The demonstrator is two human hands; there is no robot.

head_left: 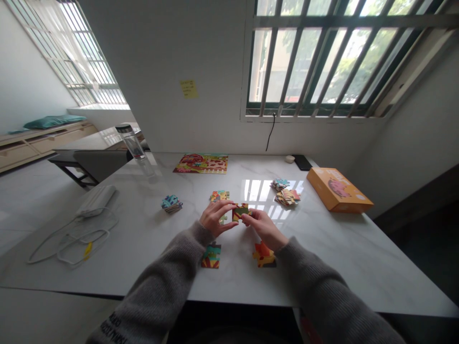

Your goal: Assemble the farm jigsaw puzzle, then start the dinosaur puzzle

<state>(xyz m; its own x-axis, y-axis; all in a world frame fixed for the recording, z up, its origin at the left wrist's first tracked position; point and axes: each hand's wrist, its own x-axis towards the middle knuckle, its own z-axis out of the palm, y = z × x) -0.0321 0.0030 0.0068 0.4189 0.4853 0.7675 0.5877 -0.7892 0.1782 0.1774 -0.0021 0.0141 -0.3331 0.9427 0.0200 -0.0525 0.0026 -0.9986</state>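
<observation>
Between both hands, a dark green, red and yellow jigsaw puzzle piece [241,210] is held just above the table. My left hand [218,217] grips its left side, fingers along the top and thumb below. On its right edge, my right hand [264,225] pinches it between thumb and fingers. Behind my left hand lies a colourful puzzle piece [219,195], with a greenish piece [223,219] partly hidden by the fingers. Nearer to me, a teal and yellow piece [211,256] rests by my left wrist, and an orange piece [264,255] by my right wrist.
A piece stack [171,204] stands left; two more piles, one bluish [279,184] and one yellowish [287,197], lie right. Behind are a picture sheet [202,163], a glass bottle [131,142] and a black phone [301,162]. An orange box [339,190] sits right, a white cable [68,255] left.
</observation>
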